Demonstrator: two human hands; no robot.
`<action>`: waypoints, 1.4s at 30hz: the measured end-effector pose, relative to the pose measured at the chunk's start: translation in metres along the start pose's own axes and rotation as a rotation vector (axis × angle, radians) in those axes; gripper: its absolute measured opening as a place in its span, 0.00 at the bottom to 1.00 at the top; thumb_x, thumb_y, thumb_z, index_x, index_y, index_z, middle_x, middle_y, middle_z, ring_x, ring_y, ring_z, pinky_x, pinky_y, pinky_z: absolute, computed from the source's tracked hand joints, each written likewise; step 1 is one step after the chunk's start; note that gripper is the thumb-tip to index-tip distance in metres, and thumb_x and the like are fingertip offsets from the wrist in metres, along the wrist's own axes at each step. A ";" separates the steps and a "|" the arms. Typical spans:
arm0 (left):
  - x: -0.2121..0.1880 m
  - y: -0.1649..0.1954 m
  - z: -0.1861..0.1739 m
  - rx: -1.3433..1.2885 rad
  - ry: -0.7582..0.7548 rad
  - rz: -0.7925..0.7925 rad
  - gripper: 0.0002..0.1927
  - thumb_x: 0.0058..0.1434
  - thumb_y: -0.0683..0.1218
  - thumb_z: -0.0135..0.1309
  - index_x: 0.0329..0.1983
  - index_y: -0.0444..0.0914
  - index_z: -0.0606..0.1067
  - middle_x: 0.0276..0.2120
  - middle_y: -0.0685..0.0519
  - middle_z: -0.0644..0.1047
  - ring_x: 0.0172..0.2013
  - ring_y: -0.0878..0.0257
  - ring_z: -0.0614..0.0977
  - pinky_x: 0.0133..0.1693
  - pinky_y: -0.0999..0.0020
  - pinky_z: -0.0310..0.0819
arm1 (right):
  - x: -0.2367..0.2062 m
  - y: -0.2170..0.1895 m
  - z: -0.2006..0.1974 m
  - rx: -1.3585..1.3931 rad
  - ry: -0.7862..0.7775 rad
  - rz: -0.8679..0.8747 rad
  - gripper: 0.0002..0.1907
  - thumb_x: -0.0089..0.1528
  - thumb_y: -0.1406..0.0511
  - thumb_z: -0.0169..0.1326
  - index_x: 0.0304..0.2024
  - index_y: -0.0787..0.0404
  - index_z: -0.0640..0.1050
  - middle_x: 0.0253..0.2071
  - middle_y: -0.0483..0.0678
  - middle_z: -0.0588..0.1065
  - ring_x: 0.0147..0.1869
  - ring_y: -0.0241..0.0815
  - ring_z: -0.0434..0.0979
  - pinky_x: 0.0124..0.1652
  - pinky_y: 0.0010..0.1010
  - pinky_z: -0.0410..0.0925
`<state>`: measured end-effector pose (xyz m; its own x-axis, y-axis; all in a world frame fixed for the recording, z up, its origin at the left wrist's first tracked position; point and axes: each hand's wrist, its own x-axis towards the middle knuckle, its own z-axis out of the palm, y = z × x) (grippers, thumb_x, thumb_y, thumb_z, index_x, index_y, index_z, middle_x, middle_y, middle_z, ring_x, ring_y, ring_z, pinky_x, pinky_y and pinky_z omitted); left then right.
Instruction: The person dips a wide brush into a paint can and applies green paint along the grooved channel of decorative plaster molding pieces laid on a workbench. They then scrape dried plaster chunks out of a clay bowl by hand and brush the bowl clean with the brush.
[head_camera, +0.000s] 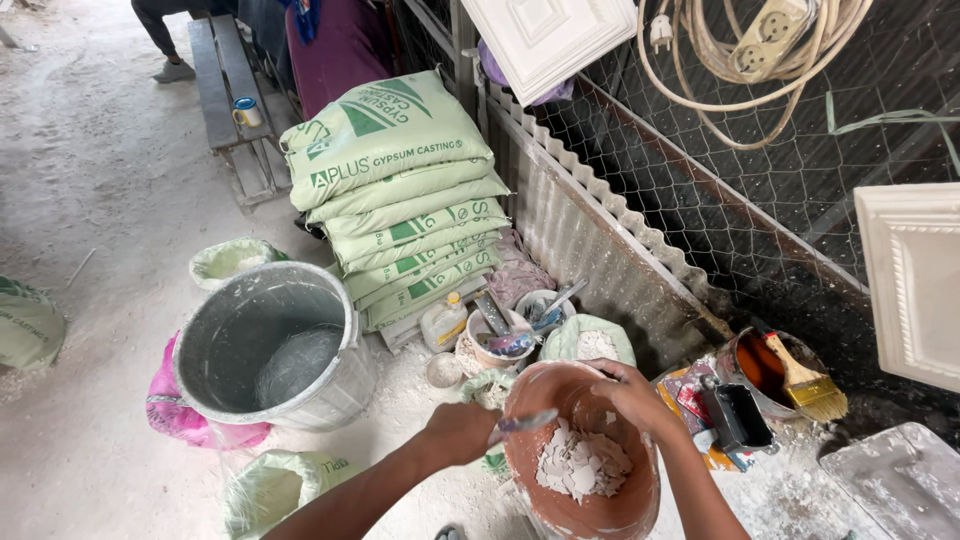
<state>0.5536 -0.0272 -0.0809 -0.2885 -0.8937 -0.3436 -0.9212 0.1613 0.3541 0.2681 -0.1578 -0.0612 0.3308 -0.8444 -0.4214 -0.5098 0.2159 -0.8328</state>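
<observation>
My left hand (458, 432) is closed around a flat metal scraper (525, 421) whose blade reaches over the rim of a reddish rubber bowl (528, 468). Inside the bowl lie broken pieces of white dried plaster (582, 464). My right hand (632, 396) grips the bowl's far rim and holds it tilted toward me.
A large grey bucket (272, 345) with water stands at left, over a pink bag (172, 412). Stacked green-and-white powder sacks (400, 190) lean on a corrugated fence. A small bucket of tools (498, 340), a paint tin with brush (800, 380), and open powder bags (270, 485) surround me.
</observation>
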 end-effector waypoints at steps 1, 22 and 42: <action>-0.003 0.003 -0.008 -0.019 0.074 0.014 0.18 0.70 0.58 0.48 0.47 0.40 0.75 0.38 0.45 0.81 0.40 0.46 0.83 0.39 0.47 0.76 | 0.001 0.000 -0.002 0.016 -0.012 -0.007 0.22 0.58 0.68 0.54 0.56 0.57 0.81 0.45 0.48 0.83 0.47 0.37 0.80 0.50 0.28 0.70; -0.022 0.055 0.124 0.016 -0.018 -0.070 0.17 0.68 0.45 0.44 0.58 0.34 0.68 0.43 0.39 0.79 0.40 0.43 0.85 0.39 0.46 0.80 | 0.002 0.048 -0.030 0.344 0.066 -0.072 0.24 0.58 0.71 0.53 0.58 0.63 0.78 0.47 0.52 0.81 0.47 0.40 0.80 0.48 0.32 0.72; -0.004 0.018 0.036 0.260 0.262 0.378 0.16 0.70 0.46 0.47 0.58 0.35 0.71 0.34 0.48 0.80 0.28 0.52 0.83 0.25 0.55 0.77 | -0.010 0.053 -0.027 0.224 0.151 -0.043 0.24 0.59 0.72 0.51 0.58 0.59 0.78 0.48 0.48 0.80 0.49 0.38 0.79 0.50 0.30 0.70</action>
<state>0.5286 -0.0055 -0.1042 -0.5691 -0.8222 0.0068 -0.8093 0.5616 0.1723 0.2158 -0.1508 -0.0915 0.2172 -0.9151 -0.3397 -0.3043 0.2672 -0.9143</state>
